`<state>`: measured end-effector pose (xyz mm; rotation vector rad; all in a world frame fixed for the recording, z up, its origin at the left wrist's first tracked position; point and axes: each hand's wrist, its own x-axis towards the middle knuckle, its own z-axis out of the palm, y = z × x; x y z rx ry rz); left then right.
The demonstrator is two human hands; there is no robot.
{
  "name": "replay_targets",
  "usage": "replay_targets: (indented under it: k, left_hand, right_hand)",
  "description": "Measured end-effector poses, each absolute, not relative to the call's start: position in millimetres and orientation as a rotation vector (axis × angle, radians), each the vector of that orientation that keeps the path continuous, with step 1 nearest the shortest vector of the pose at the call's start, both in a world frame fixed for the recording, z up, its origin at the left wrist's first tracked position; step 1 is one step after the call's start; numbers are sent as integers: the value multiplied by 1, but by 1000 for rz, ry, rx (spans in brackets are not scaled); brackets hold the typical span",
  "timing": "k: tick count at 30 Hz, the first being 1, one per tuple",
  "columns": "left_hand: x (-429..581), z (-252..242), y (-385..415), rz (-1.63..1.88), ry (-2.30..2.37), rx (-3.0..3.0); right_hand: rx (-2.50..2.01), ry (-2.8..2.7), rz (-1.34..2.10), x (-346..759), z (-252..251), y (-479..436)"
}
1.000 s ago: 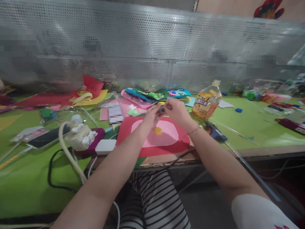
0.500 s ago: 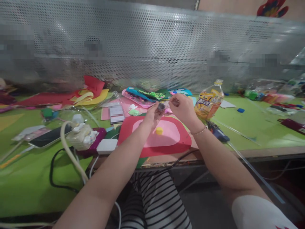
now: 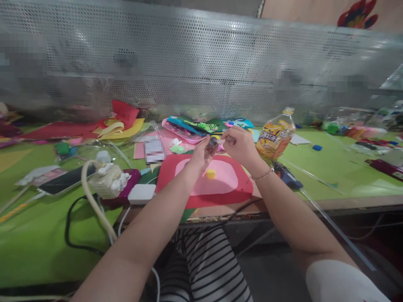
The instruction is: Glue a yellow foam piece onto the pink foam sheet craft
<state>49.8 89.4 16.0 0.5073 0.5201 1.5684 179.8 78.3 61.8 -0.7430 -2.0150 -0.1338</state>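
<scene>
My left hand [image 3: 204, 153] is closed round a small dark grey round piece [image 3: 213, 141], whose kind I cannot make out. Right beside it, the fingers of my right hand [image 3: 241, 144] are pinched together at the piece's right edge; what they hold, if anything, is too small to name. Both hands are raised over a red sheet [image 3: 170, 178] with rounded corners. On the sheet lies a pink oval [image 3: 225, 180] with a yellow round spot [image 3: 210, 173] in its middle.
A bottle of orange drink [image 3: 275, 134] stands right of my hands. Colourful craft pieces [image 3: 204, 127] lie behind them. To the left are a white adapter [image 3: 142, 194], a power strip with cables [image 3: 110, 180] and a phone [image 3: 67, 180]. A perforated metal screen [image 3: 195, 63] rises behind the table.
My right hand has come slightly closer to the grey piece in my left hand, its fingertips now at the piece. The left hand has stayed nearly still.
</scene>
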Motion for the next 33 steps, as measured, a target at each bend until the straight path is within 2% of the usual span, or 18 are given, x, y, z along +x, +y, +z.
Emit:
replay_targets:
  k: [15, 33]
  left_hand:
    - [52, 7, 89, 1524, 415, 726]
    - [46, 15, 91, 1591, 502, 525]
  right_hand:
    - [-725, -2097, -118, 173, 47, 88]
    - [-724, -1852, -133, 179, 61, 74]
